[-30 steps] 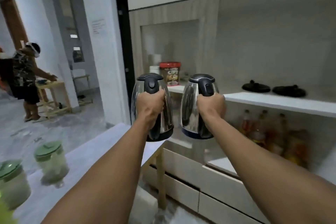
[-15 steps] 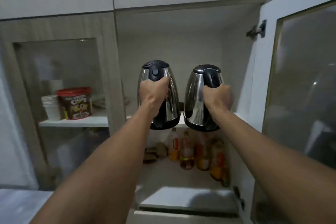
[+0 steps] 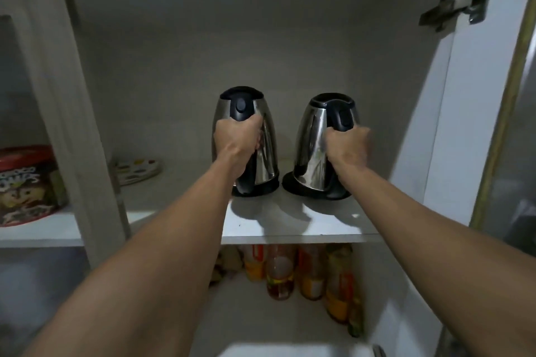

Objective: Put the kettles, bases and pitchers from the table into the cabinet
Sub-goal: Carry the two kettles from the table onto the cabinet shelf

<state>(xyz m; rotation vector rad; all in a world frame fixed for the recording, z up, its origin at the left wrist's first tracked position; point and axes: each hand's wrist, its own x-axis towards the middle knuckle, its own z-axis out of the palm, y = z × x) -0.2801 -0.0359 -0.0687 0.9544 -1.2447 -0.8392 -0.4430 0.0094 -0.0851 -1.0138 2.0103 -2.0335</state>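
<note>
Two steel kettles with black lids and handles stand side by side on the white cabinet shelf (image 3: 290, 229). My left hand (image 3: 236, 136) grips the handle of the left kettle (image 3: 266, 142), which stands upright on a black base (image 3: 261, 190). My right hand (image 3: 348, 146) grips the handle of the right kettle (image 3: 311, 148), which leans left on its black base (image 3: 293, 185). Both arms reach into the open cabinet.
The open cabinet door (image 3: 475, 113) with its hinge (image 3: 455, 6) stands at the right. Several bottles (image 3: 310, 272) fill the shelf below. A patterned plate (image 3: 136, 168) lies left on the same shelf. A red-lidded cereal tub (image 3: 26, 182) sits behind the left glass door.
Both kettles have moved forward from in front of the cabinet and come down onto the bases on the shelf. My view has closed in on the cabinet.
</note>
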